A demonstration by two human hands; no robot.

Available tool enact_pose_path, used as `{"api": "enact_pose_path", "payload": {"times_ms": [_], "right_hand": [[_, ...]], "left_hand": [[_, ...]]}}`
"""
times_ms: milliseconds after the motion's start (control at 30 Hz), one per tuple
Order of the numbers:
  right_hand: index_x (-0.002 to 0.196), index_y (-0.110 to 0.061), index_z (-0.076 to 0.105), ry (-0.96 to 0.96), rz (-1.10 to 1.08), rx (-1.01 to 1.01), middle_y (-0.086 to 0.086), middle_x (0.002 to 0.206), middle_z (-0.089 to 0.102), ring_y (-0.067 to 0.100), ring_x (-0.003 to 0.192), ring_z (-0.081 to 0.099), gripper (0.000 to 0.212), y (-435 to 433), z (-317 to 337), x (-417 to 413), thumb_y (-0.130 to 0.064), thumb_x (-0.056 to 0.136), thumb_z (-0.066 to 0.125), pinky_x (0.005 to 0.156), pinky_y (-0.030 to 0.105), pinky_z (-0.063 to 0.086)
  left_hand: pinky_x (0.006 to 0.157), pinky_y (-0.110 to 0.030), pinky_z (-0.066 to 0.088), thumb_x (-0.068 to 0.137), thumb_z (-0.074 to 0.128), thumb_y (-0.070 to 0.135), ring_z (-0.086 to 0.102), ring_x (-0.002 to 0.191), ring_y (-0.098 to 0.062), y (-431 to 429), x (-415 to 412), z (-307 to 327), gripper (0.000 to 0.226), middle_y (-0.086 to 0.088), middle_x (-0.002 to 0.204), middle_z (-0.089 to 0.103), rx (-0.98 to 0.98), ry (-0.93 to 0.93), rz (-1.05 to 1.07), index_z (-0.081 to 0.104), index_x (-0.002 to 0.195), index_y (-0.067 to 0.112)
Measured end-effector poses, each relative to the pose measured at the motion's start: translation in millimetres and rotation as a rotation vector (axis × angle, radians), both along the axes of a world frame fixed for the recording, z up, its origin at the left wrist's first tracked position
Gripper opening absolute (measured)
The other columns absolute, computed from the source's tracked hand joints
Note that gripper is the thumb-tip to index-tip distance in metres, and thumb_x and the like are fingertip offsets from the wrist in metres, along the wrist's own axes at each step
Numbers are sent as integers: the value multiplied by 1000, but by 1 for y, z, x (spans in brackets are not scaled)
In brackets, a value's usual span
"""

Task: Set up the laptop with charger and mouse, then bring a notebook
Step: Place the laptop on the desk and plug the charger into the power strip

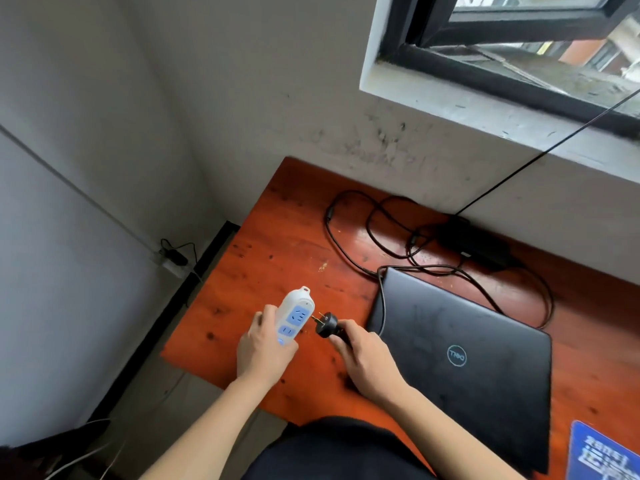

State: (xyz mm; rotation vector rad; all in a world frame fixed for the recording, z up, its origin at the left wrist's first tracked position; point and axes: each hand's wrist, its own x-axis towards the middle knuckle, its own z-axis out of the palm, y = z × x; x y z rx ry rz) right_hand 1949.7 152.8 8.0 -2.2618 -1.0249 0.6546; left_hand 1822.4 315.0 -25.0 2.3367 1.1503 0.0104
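Left hand: the left hand [265,351] is wrapped round the near end of a white power strip [295,315], fingers curled behind it and thumb on the front, holding it up off the table.
Power strip: it's tilted, far end pointing away and to the right, with the blue socket faces turned toward the right hand.
Right hand: the right hand [363,362] pinches the black charger plug [327,324] between thumb and fingers, a firm clamp on the plug body.
Plug: the metal prongs point left at the strip's upper blue socket, with the tips just beside it. I can't tell whether they touch.
Charger cable: the black cable [346,244] runs from the plug over the far left corner of the laptop, then loops across the far part of the table.
Charger brick: the black brick [474,242] lies at the far edge, close to the wall under the window [519,46].
Laptop: the dark laptop [460,362] sits closed on the right half of the table, lid logo facing up, just right of the right hand.
Table: a red-brown wooden table [277,237], pushed against the far wall.
Near right corner: a blue printed card [599,455] lies at the near right, just beside the laptop.
Left wall: low down sits a wall socket [173,263] with something black plugged in.
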Motion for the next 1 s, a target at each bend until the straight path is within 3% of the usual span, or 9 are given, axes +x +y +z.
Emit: {"api": "enact_pose_path", "payload": {"times_ms": [67, 167, 267, 433, 533, 700, 1000], "right_hand": [[115, -28, 57, -35, 12, 45, -13, 77, 60, 9, 68, 50, 21, -3, 3, -4, -42, 101, 50, 65, 32, 42], [117, -26, 58, -86, 65, 64, -10, 95, 68, 11, 75, 53, 21, -5, 4, -6, -38, 101, 51, 74, 32, 44], [117, -24, 60, -136, 84, 86, -8, 102, 69, 15, 80, 58, 22, -5, 7, -6, -37, 100, 54, 75, 31, 44], [116, -22, 61, -232, 114, 84, -7, 103, 69, 17, 85, 61, 25, -8, 16, -6, -39, 100, 53, 71, 31, 42], [119, -22, 62, -250, 114, 95, -6, 105, 71, 19, 86, 64, 29, -13, 19, -11, -41, 100, 52, 72, 34, 46], [121, -20, 63, -319, 98, 119, -4, 103, 72, 21, 84, 66, 31, -21, 27, -16, -41, 100, 52, 71, 36, 47], [114, -21, 64, -383, 45, 189, -6, 97, 73, 19, 77, 66, 24, -28, 31, -27, -36, 96, 60, 62, 32, 46]], "left_hand": [[46, -25, 36, 69, 74, 31, 56, 62, -24, -6, -5, 6, 52, 3, 87, 48, 30, -17, -15, 30, 95, 26], [47, -26, 42, 73, 75, 31, 63, 65, -27, -13, -9, 14, 49, 1, 88, 55, 71, -23, -28, 34, 99, 22], [46, -24, 35, 73, 76, 30, 65, 61, -29, -20, -10, 21, 47, -3, 80, 63, 103, -39, -43, 41, 102, 18], [42, -22, 27, 75, 77, 31, 64, 56, -29, -30, -6, 30, 44, -2, 72, 62, 127, -94, -46, 42, 100, 18], [40, -11, 14, 70, 84, 35, 49, 47, -14, -36, -7, 32, 52, 1, 71, 62, 158, -127, -60, 39, 94, 22], [41, -9, 12, 68, 84, 38, 28, 41, -1, -45, -10, 39, 57, 9, 66, 49, 141, -126, 0, 31, 90, 28], [42, -14, 22, 70, 79, 36, 44, 52, -16, -53, -16, 45, 49, 8, 67, 52, 93, -145, 44, 36, 92, 28]]}}
